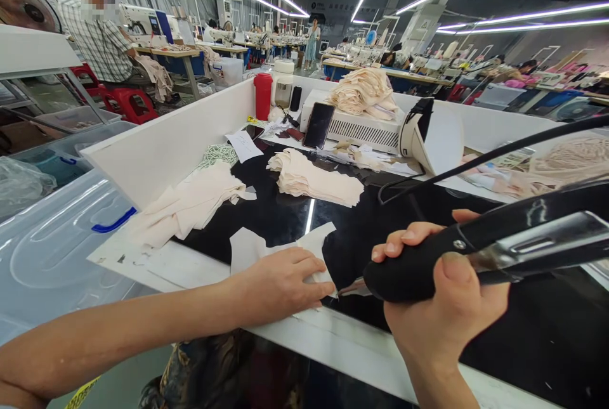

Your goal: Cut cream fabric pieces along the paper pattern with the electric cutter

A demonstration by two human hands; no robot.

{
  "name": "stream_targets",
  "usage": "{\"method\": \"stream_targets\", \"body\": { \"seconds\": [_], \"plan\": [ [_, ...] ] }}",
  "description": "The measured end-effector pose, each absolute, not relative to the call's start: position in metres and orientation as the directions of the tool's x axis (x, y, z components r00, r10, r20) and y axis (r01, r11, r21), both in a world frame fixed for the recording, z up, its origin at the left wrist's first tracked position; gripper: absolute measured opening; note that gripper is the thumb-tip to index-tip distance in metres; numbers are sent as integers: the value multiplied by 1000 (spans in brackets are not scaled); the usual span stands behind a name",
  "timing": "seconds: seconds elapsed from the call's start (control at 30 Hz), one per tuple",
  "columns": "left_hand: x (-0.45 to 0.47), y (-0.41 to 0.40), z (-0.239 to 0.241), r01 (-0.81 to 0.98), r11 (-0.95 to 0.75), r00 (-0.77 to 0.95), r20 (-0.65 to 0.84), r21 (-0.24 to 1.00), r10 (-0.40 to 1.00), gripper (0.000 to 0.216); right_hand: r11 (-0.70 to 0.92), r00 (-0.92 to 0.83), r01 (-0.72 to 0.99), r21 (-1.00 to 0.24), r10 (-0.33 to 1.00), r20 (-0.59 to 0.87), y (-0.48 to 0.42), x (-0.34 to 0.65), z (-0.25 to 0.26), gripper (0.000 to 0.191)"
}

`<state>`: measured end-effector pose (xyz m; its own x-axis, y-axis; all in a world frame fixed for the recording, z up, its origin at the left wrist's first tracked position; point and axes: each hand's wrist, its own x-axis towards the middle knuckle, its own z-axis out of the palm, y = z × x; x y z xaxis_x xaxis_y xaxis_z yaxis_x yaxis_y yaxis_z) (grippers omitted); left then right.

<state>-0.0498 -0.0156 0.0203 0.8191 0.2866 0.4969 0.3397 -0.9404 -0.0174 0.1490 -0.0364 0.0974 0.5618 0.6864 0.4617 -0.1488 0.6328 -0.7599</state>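
My left hand point(280, 285) lies over a pale cloth piece point(247, 247) at the near edge of the glossy black tabletop point(380, 225). Its bent fingers hold the cloth down near the right corner; the fingertips are partly hidden. My right hand point(442, 295) is wrapped round the rounded end of a black handheld tool point(504, 238) with a silver lever, thumb beside the lever. I cannot make out the tool's exact kind. A narrow shiny tip point(354, 287) shows between the tool and the cloth's corner. A black cable point(476, 158) runs above the tool.
Cream cloth stacks point(314, 177) and loose cloth pieces point(190, 203) lie beyond my hands. Behind stand a phone point(319, 125), a red cup point(262, 97) and a white vented box point(364, 135) bearing more cloth. White boards point(190, 130) edge the table. A person point(102, 41) sits at the left.
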Motion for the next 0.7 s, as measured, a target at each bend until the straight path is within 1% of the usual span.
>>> {"method": "stream_targets", "body": {
  "seconds": [0.17, 0.27, 0.47, 0.7],
  "plan": [
    [-50, -16, 20, 329, -944, 819, 498, 2, 286, 18, 640, 589, -128, -758, 663, 461, -29, 151, 101, 43],
    [-50, -17, 19, 330, -944, 810, 507, 17, 293, 19, 644, 578, -131, -754, 668, 470, -24, 149, 100, 42],
    [-51, -17, 17, 349, -936, 821, 467, 44, 328, 26, 650, 562, -123, -750, 668, 488, -20, 146, 94, 46],
    [-53, -15, 21, 338, -938, 811, 481, 80, 333, 28, 647, 556, -114, -754, 671, 491, -21, 144, 94, 45]
  ]
}}
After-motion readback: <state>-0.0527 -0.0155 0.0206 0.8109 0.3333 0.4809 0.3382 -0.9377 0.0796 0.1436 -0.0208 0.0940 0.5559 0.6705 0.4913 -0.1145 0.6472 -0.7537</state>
